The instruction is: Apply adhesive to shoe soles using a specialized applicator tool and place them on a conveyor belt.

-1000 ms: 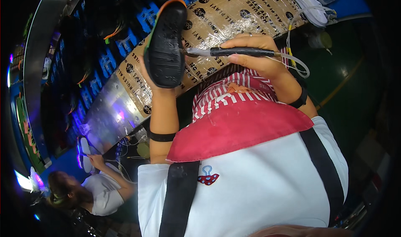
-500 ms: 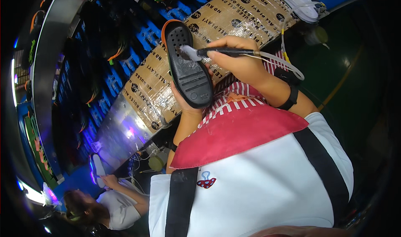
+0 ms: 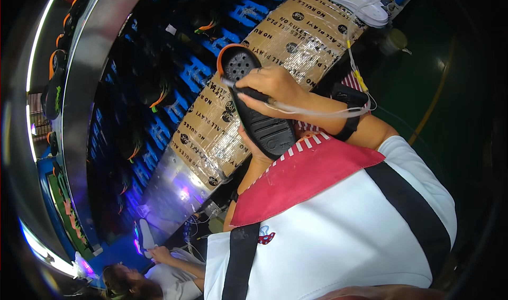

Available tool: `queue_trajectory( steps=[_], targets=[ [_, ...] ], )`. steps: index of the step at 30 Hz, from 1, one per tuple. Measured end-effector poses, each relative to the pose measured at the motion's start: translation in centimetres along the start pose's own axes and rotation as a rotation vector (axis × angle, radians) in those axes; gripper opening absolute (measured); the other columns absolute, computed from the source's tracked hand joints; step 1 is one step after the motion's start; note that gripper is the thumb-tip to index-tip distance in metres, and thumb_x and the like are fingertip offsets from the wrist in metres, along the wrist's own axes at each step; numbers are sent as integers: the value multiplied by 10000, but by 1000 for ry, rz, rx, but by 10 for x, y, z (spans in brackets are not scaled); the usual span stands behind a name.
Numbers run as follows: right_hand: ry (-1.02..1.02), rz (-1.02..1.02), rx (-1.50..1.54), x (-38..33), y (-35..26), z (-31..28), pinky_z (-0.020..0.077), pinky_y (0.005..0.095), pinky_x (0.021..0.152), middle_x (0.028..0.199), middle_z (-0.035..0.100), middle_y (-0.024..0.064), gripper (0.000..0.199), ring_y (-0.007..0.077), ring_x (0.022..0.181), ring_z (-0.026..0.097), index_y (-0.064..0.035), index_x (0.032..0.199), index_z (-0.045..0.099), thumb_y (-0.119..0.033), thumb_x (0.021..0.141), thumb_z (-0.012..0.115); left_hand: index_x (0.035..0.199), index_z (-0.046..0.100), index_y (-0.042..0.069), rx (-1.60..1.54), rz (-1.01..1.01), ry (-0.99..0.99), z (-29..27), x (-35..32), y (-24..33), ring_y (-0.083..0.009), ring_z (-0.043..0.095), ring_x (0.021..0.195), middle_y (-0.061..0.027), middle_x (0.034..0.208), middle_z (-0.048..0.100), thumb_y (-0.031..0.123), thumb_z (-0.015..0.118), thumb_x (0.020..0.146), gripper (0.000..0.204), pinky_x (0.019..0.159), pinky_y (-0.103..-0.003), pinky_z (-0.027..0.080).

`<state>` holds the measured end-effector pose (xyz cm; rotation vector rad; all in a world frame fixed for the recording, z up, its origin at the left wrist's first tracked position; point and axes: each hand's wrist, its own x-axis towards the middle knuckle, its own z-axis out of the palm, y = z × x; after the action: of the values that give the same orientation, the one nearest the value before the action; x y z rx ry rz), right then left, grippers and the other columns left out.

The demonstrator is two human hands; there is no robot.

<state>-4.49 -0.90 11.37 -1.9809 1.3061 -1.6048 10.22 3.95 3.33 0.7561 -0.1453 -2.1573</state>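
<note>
My left hand (image 3: pixel 253 145), partly hidden, is closed round a black shoe sole (image 3: pixel 269 132) from beneath and its left side. The sole lies tilted, with round holes at its far end, cross grooves toward me and an orange rim at the far edge. In my right hand (image 3: pixel 276 86) is a black-handled brush (image 3: pixel 255 94) with a clear tube running back along the forearm. Its pale tip touches the sole's left edge, near the holed part. My right fingers cover the middle of the sole.
Brown printed tape covers the bench (image 3: pixel 203 133) below the sole. A white shoe (image 3: pixel 357 5) rests at its far right end, near a small jar (image 3: pixel 394 41). Blue racks (image 3: pixel 196 72) carry dark soles beyond. At lower left, a co-worker's hand (image 3: pixel 160 254) holds a white sole (image 3: pixel 146 235).
The brush has gone from the sole's middle to its left edge, and my right hand now covers more of it. In the view the sole sits lower and further right; the whole scene has shifted.
</note>
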Motion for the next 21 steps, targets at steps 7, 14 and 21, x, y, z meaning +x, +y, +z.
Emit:
queue_trajectory(
  steps=[7, 14, 21],
  targets=[
    [159, 105, -39, 9, -16, -23, 458, 315, 567, 717, 611, 117, 155, 271, 625, 600, -21, 837, 621, -88, 703, 662, 1320, 345, 91, 21, 36, -17, 3, 0, 5, -274, 507, 1086, -129, 1257, 455, 652, 246, 797, 774, 921, -417, 419],
    [-163, 25, 11, 1, -24, -15, 460, 334, 595, 734, 603, 124, 188, 285, 666, 589, -16, 864, 619, -95, 699, 660, 1325, 339, 100, 21, 83, 29, 3, -1, 2, -263, 496, 1105, -119, 1271, 444, 650, 248, 799, 767, 930, -416, 412],
    [63, 47, 13, -6, -20, -11, 461, 350, 563, 709, 595, 93, 172, 264, 633, 583, -57, 833, 621, -149, 694, 662, 1340, 326, 140, -346, -16, -449, 4, 3, 5, -254, 427, 1175, -95, 1298, 421, 722, 245, 757, 828, 1005, -387, 339]
  ],
)
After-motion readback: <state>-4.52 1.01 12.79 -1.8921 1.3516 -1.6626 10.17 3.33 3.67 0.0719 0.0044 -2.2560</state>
